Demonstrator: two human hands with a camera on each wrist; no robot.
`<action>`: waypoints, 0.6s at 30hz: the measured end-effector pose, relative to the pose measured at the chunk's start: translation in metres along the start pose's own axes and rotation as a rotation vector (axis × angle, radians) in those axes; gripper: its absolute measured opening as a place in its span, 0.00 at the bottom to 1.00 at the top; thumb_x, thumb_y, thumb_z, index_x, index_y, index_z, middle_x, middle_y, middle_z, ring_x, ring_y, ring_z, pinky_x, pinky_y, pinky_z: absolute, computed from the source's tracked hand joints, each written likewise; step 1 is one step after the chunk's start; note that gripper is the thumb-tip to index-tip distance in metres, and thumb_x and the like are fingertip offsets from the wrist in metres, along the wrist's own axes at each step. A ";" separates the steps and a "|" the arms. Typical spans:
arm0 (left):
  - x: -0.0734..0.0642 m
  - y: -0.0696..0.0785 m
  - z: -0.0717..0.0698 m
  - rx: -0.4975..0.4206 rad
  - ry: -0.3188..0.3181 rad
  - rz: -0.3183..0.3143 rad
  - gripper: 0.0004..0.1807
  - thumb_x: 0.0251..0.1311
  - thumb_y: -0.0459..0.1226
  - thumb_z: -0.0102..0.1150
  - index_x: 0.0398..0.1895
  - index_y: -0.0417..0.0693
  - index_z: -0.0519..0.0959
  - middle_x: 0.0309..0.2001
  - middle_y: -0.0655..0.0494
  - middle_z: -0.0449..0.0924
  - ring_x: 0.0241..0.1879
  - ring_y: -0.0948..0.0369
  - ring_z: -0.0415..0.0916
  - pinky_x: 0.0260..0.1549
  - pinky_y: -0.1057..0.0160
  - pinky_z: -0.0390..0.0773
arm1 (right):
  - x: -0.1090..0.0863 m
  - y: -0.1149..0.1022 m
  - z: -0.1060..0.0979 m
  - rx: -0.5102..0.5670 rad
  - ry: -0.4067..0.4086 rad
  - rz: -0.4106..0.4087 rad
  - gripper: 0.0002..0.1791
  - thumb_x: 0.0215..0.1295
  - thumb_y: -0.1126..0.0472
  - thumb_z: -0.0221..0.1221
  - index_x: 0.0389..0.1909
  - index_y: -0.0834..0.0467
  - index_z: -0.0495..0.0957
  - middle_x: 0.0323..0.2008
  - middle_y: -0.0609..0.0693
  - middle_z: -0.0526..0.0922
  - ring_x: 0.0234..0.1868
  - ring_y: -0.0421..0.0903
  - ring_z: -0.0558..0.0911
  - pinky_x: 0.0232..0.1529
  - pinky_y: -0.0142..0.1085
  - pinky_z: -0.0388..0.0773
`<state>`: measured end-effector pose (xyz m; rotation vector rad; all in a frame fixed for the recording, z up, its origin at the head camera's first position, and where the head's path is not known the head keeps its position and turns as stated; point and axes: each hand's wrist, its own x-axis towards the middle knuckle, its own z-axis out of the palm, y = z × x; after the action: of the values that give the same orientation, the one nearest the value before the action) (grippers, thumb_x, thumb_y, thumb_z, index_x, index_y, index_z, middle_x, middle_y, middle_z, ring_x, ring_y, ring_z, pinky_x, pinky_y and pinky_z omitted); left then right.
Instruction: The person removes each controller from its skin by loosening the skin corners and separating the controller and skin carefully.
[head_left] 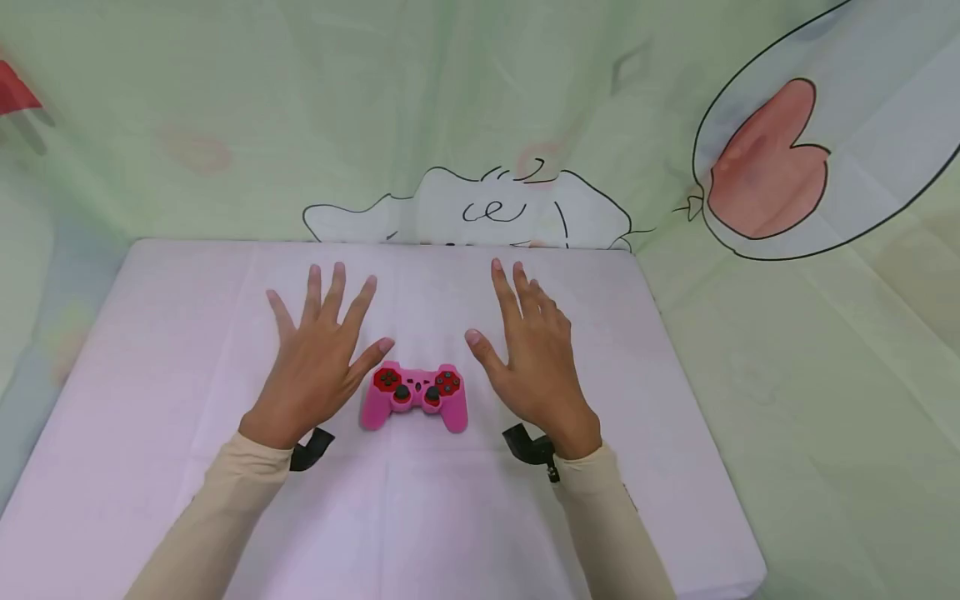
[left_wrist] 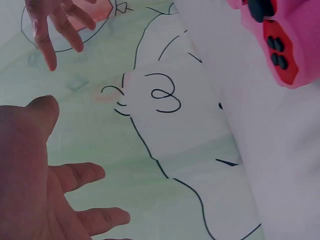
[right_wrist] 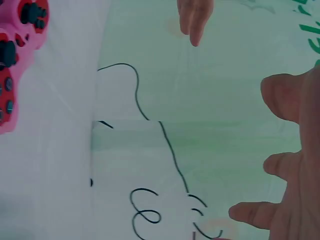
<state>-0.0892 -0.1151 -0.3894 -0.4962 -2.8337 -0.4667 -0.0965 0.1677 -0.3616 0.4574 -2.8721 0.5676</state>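
A pink game controller (head_left: 417, 392) with red button areas and black thumbsticks lies on the white-covered table. To its left my left hand (head_left: 311, 371) hovers with fingers spread and straight, the thumb near the controller's upper left corner. My right hand (head_left: 536, 358) is held on the other side, fingers extended and thumb out, apart from the controller. Neither hand holds anything. In the left wrist view part of the controller (left_wrist: 285, 45) shows at the upper right; in the right wrist view its edge (right_wrist: 15, 65) appears at the upper left.
The table (head_left: 420, 517) has a pale cloth cover. Behind it hangs a light green curtain (head_left: 300, 100) with cartoon drawings, including a balloon with a red heart (head_left: 772, 167) at the right. A black wrist mount (head_left: 311, 450) sits under the left wrist, another mount (head_left: 528, 446) under the right.
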 end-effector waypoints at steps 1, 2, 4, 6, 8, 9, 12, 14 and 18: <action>-0.001 -0.001 0.003 -0.015 -0.001 -0.009 0.43 0.77 0.60 0.51 0.86 0.53 0.56 0.84 0.31 0.51 0.83 0.29 0.43 0.68 0.13 0.36 | 0.000 0.001 0.003 0.011 0.003 -0.003 0.46 0.77 0.33 0.49 0.88 0.38 0.39 0.87 0.57 0.49 0.83 0.68 0.57 0.74 0.72 0.57; -0.001 -0.002 0.006 -0.029 0.000 -0.019 0.42 0.76 0.59 0.53 0.86 0.53 0.56 0.83 0.31 0.52 0.83 0.29 0.44 0.69 0.13 0.37 | 0.000 0.003 0.007 0.022 0.005 -0.006 0.46 0.78 0.34 0.50 0.88 0.38 0.39 0.87 0.57 0.50 0.82 0.67 0.59 0.73 0.71 0.59; -0.002 -0.004 0.013 -0.046 0.008 -0.034 0.41 0.75 0.58 0.55 0.85 0.54 0.58 0.83 0.31 0.54 0.83 0.30 0.46 0.69 0.13 0.38 | -0.001 0.005 0.013 0.040 0.001 -0.005 0.46 0.78 0.34 0.50 0.87 0.38 0.39 0.86 0.57 0.51 0.80 0.67 0.63 0.71 0.70 0.62; -0.003 -0.006 0.020 -0.054 0.019 -0.044 0.41 0.75 0.57 0.57 0.85 0.54 0.60 0.82 0.30 0.56 0.83 0.30 0.48 0.69 0.13 0.39 | -0.002 0.007 0.019 0.057 -0.005 -0.001 0.46 0.78 0.34 0.50 0.87 0.37 0.39 0.86 0.57 0.51 0.78 0.67 0.66 0.70 0.69 0.64; -0.005 -0.007 0.025 -0.058 0.029 -0.049 0.41 0.74 0.57 0.58 0.85 0.55 0.60 0.81 0.31 0.57 0.82 0.31 0.50 0.69 0.13 0.40 | -0.003 0.009 0.025 0.071 -0.014 0.001 0.46 0.78 0.34 0.50 0.87 0.37 0.38 0.86 0.56 0.51 0.76 0.66 0.68 0.69 0.68 0.66; -0.006 -0.008 0.028 -0.060 0.035 -0.049 0.41 0.74 0.57 0.58 0.85 0.56 0.60 0.81 0.31 0.57 0.82 0.31 0.51 0.69 0.13 0.41 | -0.003 0.010 0.027 0.077 -0.017 0.002 0.46 0.78 0.35 0.51 0.87 0.37 0.38 0.86 0.56 0.51 0.76 0.66 0.69 0.69 0.68 0.66; -0.009 -0.010 0.035 -0.075 0.059 -0.047 0.40 0.74 0.56 0.59 0.84 0.57 0.62 0.81 0.32 0.59 0.81 0.32 0.54 0.70 0.14 0.43 | -0.005 0.013 0.035 0.090 -0.024 -0.005 0.46 0.79 0.36 0.51 0.87 0.37 0.38 0.86 0.56 0.53 0.75 0.66 0.70 0.69 0.67 0.67; -0.011 -0.010 0.039 -0.088 0.081 -0.047 0.39 0.73 0.56 0.60 0.83 0.57 0.63 0.80 0.32 0.61 0.80 0.32 0.57 0.71 0.16 0.44 | -0.007 0.015 0.039 0.100 -0.024 -0.011 0.46 0.78 0.36 0.52 0.87 0.37 0.38 0.86 0.56 0.54 0.75 0.65 0.70 0.69 0.67 0.68; -0.015 -0.012 0.048 -0.113 0.115 -0.056 0.39 0.71 0.54 0.63 0.82 0.56 0.66 0.78 0.34 0.66 0.78 0.34 0.61 0.72 0.18 0.47 | -0.009 0.018 0.048 0.131 -0.020 -0.026 0.47 0.78 0.39 0.55 0.88 0.39 0.39 0.85 0.53 0.57 0.78 0.61 0.68 0.70 0.67 0.68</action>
<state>-0.0876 -0.1133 -0.4411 -0.3972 -2.7281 -0.6475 -0.0992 0.1674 -0.4135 0.5218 -2.8548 0.7535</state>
